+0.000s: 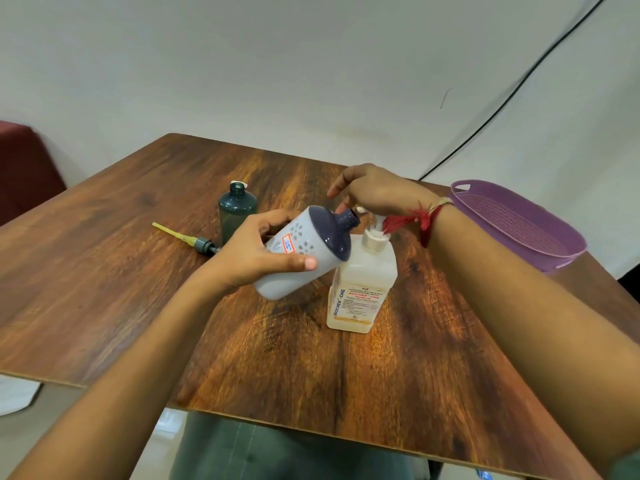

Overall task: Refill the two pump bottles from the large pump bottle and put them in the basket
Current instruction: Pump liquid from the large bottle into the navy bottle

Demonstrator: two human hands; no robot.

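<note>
Furthest left of my fingers, a removed pump head with its yellow dip tube lies flat on the desk. Just beside it stands a dark green bottle, uncapped. I judge it is the second one waiting for its refill.

My left hand comes in low from the near edge, the forearm angled up toward the middle of the desk. Its fingers wrap the body of the pale grey bottle with the dark blue shoulder. The thumb lies along the near side and the rest are hidden behind. I hold this bottle off the desk and tipped to the right, so its open neck sits right at the spout of the large one. That way whatever is pumped out should drop inside.

The large pump bottle, labelled as handrub, stands upright just right of those fingers, and it looks mostly full.

My right hand arches over it from the right, wrist high, with a red thread tied round the wrist. Its fingers lie loose and partly spread on the pump head, the index lifted a little. As far as I can tell they press on it and do not grip it.

Well to the right of both hands, the purple basket sits at the desk's far corner. Neither small bottle is in it yet.
</note>
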